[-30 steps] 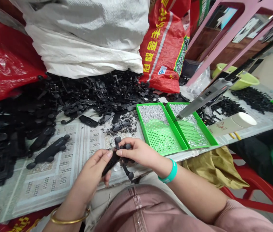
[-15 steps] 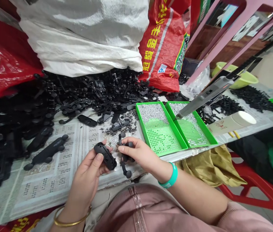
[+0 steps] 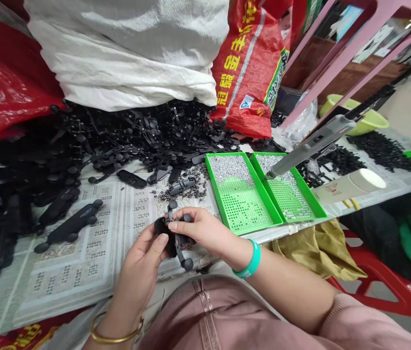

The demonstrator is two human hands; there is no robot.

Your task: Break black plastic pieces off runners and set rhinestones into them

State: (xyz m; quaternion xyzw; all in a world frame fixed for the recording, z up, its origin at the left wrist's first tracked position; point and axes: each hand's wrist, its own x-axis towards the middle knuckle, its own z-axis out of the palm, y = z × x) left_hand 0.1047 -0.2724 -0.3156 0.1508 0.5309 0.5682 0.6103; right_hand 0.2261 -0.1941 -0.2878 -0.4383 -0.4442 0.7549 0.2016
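Note:
My left hand (image 3: pixel 140 265) grips an oval black plastic shell (image 3: pixel 163 232) from below, thumb pressed on its edge. My right hand (image 3: pixel 200 231) pinches a black armed bracket with round knobs (image 3: pixel 179 243) and holds it against that shell. Both hands meet just above the near edge of the paper-covered table (image 3: pixel 81 262). A gold bangle rings my left wrist and a teal band my right.
A large heap of black plastic parts (image 3: pixel 92 146) fills the back and left of the table. Two green perforated trays (image 3: pixel 244 194) of small screws sit to the right, an electric screwdriver (image 3: pixel 311 146) hanging over them. White and red sacks stand behind. A paper cup (image 3: pixel 351 187) lies beyond the trays.
My left hand drew the black shell apart to the left, then brought it back against the bracket in my right hand. Both hands have shifted slightly left.

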